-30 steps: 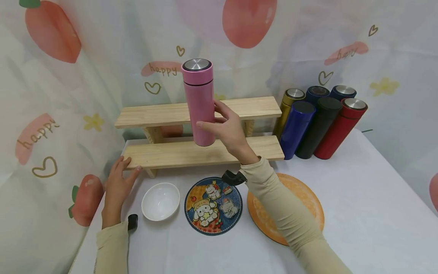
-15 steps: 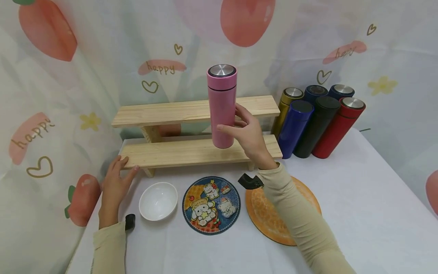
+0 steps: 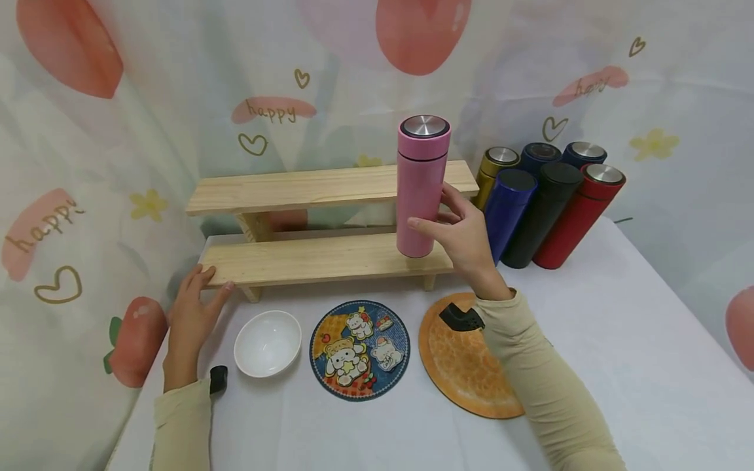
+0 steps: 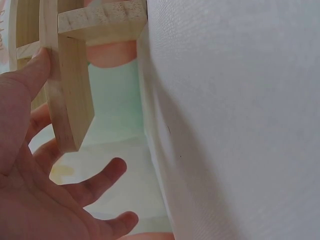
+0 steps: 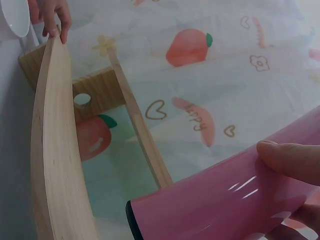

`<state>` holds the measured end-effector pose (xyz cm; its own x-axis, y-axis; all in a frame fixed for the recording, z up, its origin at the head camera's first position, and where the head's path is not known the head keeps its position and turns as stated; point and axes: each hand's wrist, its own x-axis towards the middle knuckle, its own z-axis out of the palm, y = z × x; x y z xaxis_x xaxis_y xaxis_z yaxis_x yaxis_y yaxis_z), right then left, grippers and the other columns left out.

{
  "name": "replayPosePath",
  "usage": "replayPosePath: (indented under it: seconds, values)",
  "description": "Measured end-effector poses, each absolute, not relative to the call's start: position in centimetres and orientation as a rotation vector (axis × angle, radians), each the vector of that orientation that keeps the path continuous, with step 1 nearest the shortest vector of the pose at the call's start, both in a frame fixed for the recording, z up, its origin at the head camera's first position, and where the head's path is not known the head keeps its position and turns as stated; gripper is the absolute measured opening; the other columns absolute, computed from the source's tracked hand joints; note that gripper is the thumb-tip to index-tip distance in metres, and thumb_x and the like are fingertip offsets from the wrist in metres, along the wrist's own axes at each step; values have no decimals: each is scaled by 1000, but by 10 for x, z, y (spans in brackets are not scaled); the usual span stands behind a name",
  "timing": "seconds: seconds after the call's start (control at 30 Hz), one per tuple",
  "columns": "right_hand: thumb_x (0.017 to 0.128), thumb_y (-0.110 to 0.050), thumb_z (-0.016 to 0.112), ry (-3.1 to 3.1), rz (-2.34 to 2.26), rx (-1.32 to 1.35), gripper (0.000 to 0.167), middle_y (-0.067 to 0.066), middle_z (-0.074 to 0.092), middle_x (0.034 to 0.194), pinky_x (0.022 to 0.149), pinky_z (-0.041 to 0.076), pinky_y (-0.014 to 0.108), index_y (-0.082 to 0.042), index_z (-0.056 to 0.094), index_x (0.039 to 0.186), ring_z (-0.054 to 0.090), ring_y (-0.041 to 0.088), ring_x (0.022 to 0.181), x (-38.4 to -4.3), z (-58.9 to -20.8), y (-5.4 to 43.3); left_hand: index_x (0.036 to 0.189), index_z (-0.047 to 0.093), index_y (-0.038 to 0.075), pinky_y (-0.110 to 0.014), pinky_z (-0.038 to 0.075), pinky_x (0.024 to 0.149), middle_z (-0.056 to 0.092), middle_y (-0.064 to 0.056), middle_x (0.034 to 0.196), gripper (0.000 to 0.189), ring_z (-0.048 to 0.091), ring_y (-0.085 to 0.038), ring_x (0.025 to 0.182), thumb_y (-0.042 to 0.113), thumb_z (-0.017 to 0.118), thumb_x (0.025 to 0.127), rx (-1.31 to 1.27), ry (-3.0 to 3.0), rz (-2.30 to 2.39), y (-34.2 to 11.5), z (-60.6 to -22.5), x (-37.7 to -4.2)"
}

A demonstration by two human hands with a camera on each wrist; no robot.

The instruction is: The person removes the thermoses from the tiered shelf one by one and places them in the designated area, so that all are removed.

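In my right hand I grip a pink thermos with a silver-topped lid. It is upright, in front of the right part of a two-tier wooden shelf. The right wrist view shows the thumb across the pink thermos and its dark base rim; whether the base touches the lower board cannot be told. My left hand holds the left end of the lower board. In the left wrist view the thumb lies on the edge of the board, two fingers are at its other side, and the other fingers stick out.
Gold, blue, black, red and dark navy thermoses cluster at the shelf's right. In front lie a white bowl, a round cartoon mat and an orange round mat, partly under my right forearm.
My right hand has carried the pink thermos rightward and slightly down in the head view, from the shelf's middle to its right part. The left hand keeps its place on the board.
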<state>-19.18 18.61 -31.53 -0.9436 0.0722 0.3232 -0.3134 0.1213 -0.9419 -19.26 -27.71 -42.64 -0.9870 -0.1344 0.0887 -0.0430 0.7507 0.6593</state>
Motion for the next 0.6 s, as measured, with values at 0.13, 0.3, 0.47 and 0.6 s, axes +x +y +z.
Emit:
replayPosePath:
  seconds: [0.13,0.3,0.47,0.6]
  values:
    - [96,-11,81,-2134,1851,209,71,10,62,149,104,52,45,-13,51,160,64,28,120,-187,-315,198,165,38,3,-81,11,116,21,-23,175,77,21,-49,158,49,63,107,135,-2805,-1051,-276,-425,-193]
    - [96,-8,80,-2124,1836,187,69,11,61,149,104,54,43,-12,52,159,63,28,122,-181,-318,209,164,39,3,-80,12,116,22,-22,175,76,22,-48,158,46,64,107,136,-2798,-1045,-276,-424,-194]
    - [95,-7,81,-2105,1831,159,69,14,61,149,101,55,36,-12,53,158,64,27,120,-174,-323,219,165,37,4,-81,10,115,20,-22,175,78,21,-49,158,50,62,108,155,-2809,-1057,-275,-425,-194]
    - [95,-8,82,-2095,1843,133,69,15,60,150,98,56,31,-13,54,158,66,26,118,-169,-326,228,166,37,5,-82,9,115,19,-22,175,78,20,-50,158,51,61,108,168,-2811,-1070,-275,-426,-194]
